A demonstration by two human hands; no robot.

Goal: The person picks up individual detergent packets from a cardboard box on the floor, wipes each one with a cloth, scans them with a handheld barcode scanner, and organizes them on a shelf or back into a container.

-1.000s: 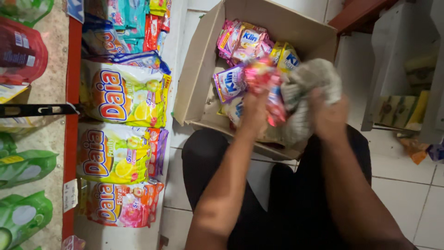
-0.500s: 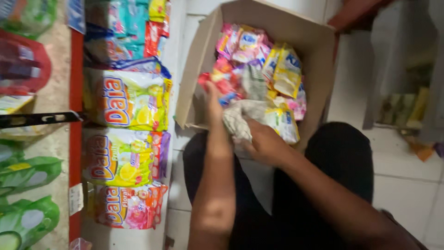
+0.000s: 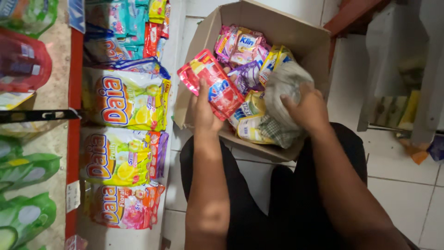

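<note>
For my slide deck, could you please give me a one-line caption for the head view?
Left hand lifts a red sachet from a cardboard box; right hand grips a grey cloth.

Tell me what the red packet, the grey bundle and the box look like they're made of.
Red packet in the left hand: glossy plastic film, going by its sheen and crimped edge. Grey bundle under the right hand: seemingly woven cloth, matte, crumpled, with a checked part. Box: brown cardboard, dull, with folded flaps.
</note>
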